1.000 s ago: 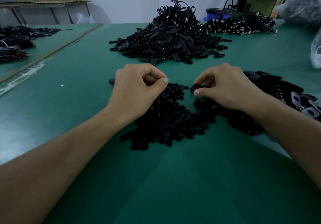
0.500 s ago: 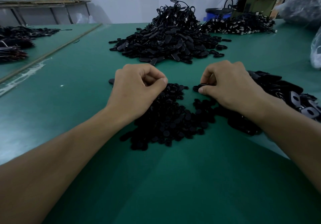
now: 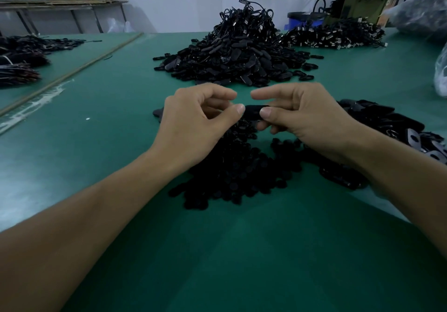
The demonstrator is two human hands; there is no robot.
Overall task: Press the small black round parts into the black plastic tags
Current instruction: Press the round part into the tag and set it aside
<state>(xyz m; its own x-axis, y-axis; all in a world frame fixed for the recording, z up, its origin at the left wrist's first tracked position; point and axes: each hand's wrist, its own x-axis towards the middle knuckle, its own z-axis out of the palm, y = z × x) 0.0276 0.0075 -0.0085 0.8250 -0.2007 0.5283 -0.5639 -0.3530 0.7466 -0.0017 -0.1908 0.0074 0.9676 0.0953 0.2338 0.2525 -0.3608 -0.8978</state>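
L hand (image 3: 193,127) & R hand (image 3: 309,120) meet over the round parts (image 3: 237,173) piled on the green worktop (image 3: 217,263). Both grips clamp one tag (image 3: 252,112), thumb vs curled fingers, one per end. Index tips sit just apart above it. At right lie loose tags (image 3: 387,123); big heap (image 3: 237,52) far back. Can't tell if a round part sits in the tag.

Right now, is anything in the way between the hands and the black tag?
No, nothing visible. The left hand and right hand both hold the black tag, above the pile of round parts.
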